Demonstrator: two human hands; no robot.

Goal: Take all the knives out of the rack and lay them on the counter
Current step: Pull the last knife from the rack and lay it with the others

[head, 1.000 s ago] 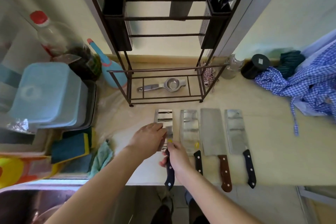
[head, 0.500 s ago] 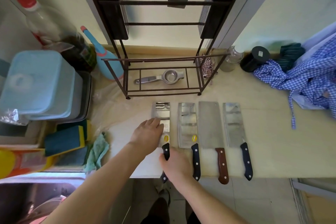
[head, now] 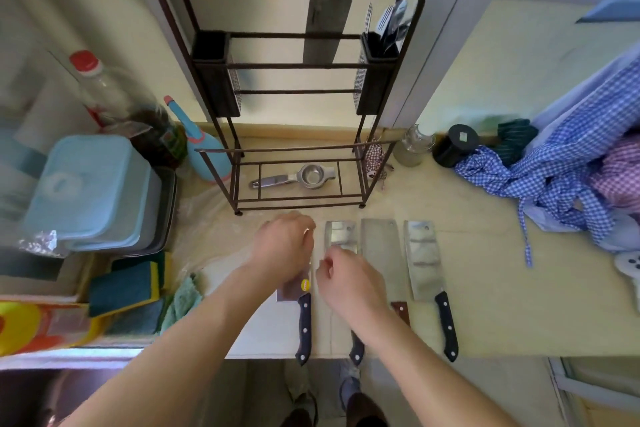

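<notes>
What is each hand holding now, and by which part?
The left hand covers the leftmost cleaver at its blade; whether it grips cannot be told. The right hand, fingers loosely curled, holds nothing visible.

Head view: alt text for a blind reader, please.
Four cleavers lie side by side on the counter in front of a metal rack. The left hand is over the leftmost blade, the right hand over the second cleaver.

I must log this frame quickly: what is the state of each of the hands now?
Left hand: over the leftmost cleaver, fingers curled; grip cannot be told.
Right hand: loosely curled, holding nothing.
</notes>
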